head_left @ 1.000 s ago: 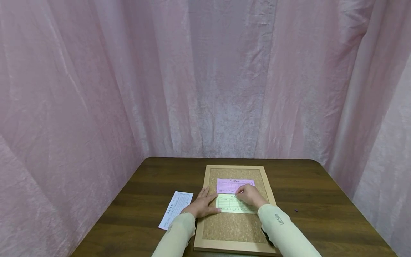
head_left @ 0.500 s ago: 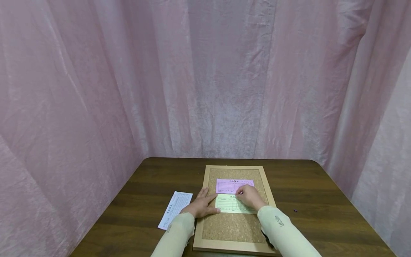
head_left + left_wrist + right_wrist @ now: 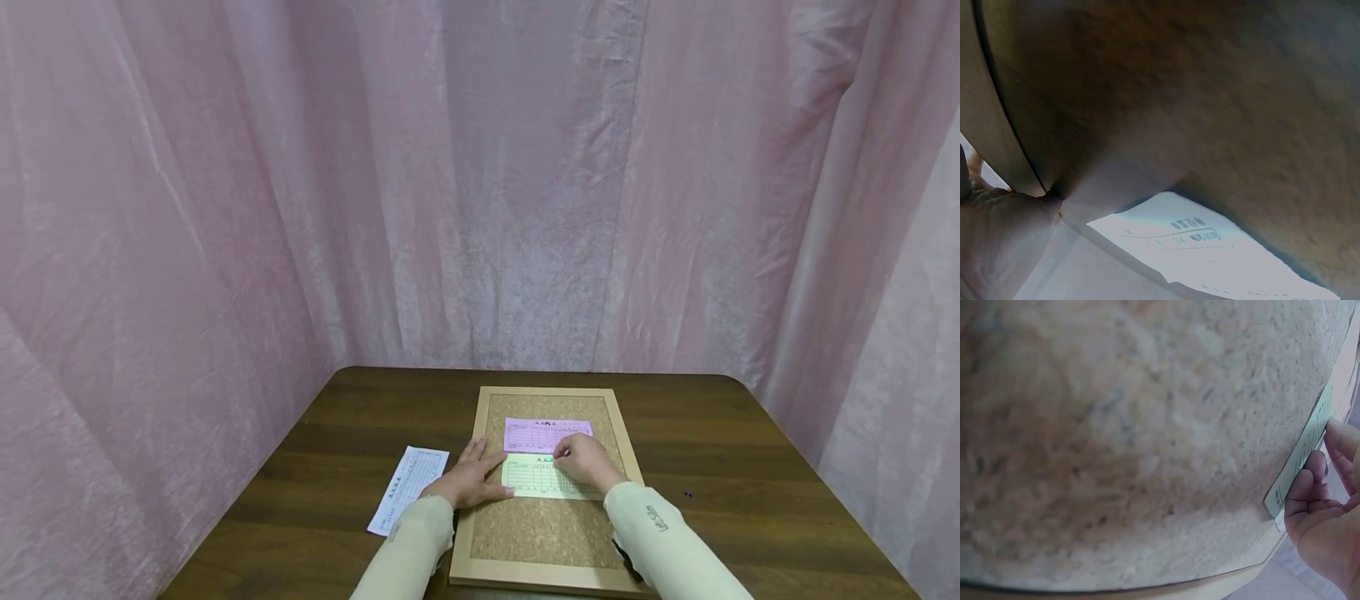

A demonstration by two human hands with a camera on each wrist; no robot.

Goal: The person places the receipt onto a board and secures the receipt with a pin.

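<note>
My left hand (image 3: 470, 481) lies spread over the left frame of a corkboard (image 3: 543, 533), its thumb and a finger at the left edge of a green printed slip (image 3: 532, 475). My right hand (image 3: 587, 460) is over that slip's top edge with its fingers curled and fingertips low. A small teal spot (image 3: 550, 458), like a pin head, shows right beside those fingertips. I cannot tell whether they pinch anything. Above the green slip lies a pink printed slip (image 3: 528, 433) with a dark dot at its top middle. The right wrist view shows the curled fingers against the green slip (image 3: 1304, 453).
A white printed slip (image 3: 408, 487) lies on the dark wood table (image 3: 690, 417), left of the board. Tiny dark purple bits (image 3: 688, 494) lie on the table to the right. Pink curtains (image 3: 480, 183) hang behind and at both sides.
My right hand has shifted slightly right along the green slip's top edge, and the teal spot now shows beside its fingertips. The left hand stays in place on the board.
</note>
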